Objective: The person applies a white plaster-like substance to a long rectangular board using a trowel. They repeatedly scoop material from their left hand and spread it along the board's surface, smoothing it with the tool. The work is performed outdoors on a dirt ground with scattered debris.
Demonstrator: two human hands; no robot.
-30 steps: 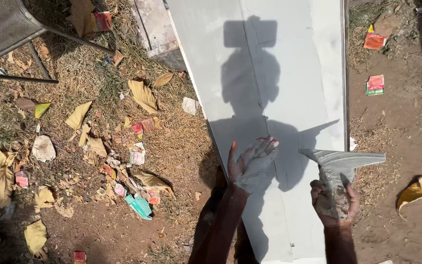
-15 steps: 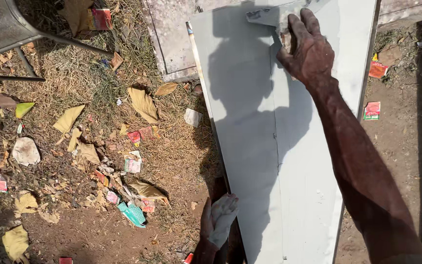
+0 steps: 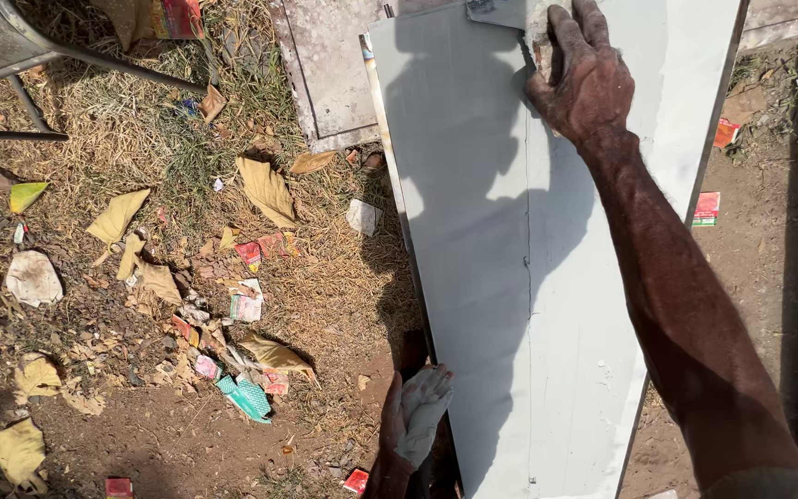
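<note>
- The long pale grey board [image 3: 547,305] runs from near to far across the right half of the ground, smooth and flat, coated in grey filler; its near end is cut off by the frame's bottom edge, and the person's shadow darkens its left part.
- The right hand [image 3: 579,79] is stretched out to the board's far end, arm straight, knuckles up, fingers curled tight round a flat metal scraper [image 3: 496,11]; most of the blade is cut off at the top edge.
- The left hand [image 3: 417,420] rests at the board's near left edge, fingers smeared white and bent over the rim, gripping the edge itself.
- Dry leaves and paper scraps [image 3: 247,305] litter the straw-strewn dirt to the left.
</note>
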